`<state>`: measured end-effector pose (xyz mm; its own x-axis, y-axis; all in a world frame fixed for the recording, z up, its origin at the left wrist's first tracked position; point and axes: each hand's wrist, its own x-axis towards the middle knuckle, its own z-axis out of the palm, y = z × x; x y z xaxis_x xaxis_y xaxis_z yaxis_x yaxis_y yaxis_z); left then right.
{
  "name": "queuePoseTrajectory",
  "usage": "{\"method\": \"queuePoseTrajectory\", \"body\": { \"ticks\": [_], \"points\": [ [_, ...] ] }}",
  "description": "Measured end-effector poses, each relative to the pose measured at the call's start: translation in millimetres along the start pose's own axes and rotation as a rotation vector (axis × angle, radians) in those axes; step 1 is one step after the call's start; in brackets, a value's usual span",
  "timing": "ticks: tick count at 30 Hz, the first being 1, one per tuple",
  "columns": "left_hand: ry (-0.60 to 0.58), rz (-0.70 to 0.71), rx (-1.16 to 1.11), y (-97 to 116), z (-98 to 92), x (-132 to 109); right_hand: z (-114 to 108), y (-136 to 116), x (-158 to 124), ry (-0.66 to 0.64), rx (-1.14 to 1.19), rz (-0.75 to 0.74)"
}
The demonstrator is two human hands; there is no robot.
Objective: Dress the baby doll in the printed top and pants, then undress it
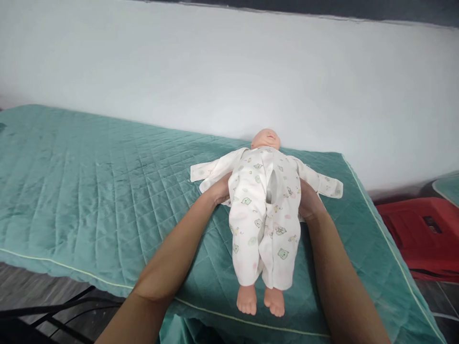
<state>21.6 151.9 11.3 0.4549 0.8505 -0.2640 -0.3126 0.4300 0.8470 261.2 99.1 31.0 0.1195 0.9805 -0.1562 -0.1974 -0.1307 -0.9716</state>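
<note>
A baby doll (264, 215) in a white printed romper lies on its back on the green quilted mattress (89, 191), head toward the wall, bare feet toward me. My left hand (219, 190) is tucked against the doll's left side under its sleeve. My right hand (307, 200) presses against the other side of the torso. Both hands cup the doll's body, and their fingers are mostly hidden behind it.
A white wall (229, 71) runs behind the mattress. A red plastic stool (419, 234) stands on the floor at the right. Dark cables (53, 310) lie on the floor at the lower left, below the mattress edge.
</note>
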Motion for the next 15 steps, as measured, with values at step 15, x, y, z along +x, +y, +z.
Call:
{"method": "queuePoseTrajectory", "body": {
  "ticks": [15],
  "points": [
    [-0.058,0.040,-0.021,-9.4,-9.1,9.3,1.2,-1.0,-1.9,0.003,0.018,0.005]
  ]
}}
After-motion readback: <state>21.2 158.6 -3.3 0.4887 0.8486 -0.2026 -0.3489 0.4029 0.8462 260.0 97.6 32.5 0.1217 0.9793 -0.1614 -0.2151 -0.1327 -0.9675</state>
